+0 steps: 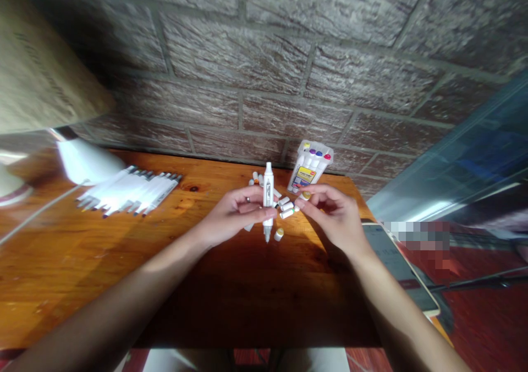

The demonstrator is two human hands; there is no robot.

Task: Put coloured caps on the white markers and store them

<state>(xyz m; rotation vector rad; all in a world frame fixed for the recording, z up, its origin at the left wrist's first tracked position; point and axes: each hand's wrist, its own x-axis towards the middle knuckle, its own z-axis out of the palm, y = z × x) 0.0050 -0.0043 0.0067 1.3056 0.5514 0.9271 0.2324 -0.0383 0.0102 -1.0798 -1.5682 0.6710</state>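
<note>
Item 1: white marker, upright above the counter, pinched at mid-barrel between thumb and fingers of the left hand; both narrow ends look bare, and this grip likely keeps skin off them
Item 2: yellow-topped cap, pinched at the fingertips of the right hand, a small grip that I judge suits so small a piece
Item 3: 2nd yellow-topped cap, on the counter just beside the marker's lower end
Item 4: loose white caps, clustered between the 2 hands, presumably for easy reach
Item 5: clear case near the brick wall, its markers coloured end up, perhaps so I or anyone can read the colours
Item 6: row of markers, laid flat beside the lamp, probably parted from the caps to avoid mixing
</note>
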